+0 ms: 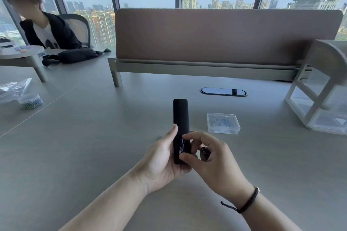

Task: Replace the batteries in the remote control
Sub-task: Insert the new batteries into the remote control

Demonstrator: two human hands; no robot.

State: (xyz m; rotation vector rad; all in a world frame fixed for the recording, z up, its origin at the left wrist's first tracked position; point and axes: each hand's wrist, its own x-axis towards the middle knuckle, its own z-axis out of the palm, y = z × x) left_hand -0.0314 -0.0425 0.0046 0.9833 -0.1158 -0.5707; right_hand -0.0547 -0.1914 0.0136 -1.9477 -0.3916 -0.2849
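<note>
A slim black remote control is held upright above the grey table, back side toward me. My left hand wraps its lower half from the left, thumb along its edge. My right hand pinches the remote's lower end, where a battery with white print shows in the open compartment. A small dark piece, possibly the battery cover, sits tucked under my right fingers. A clear plastic box with blue-labelled contents lies shut on the table to the right.
A brown desk divider stands behind, with an oval cable port before it. A white shelf rack sits at the right. At left lie a plastic bag with a jar and a black bag; a person sits there.
</note>
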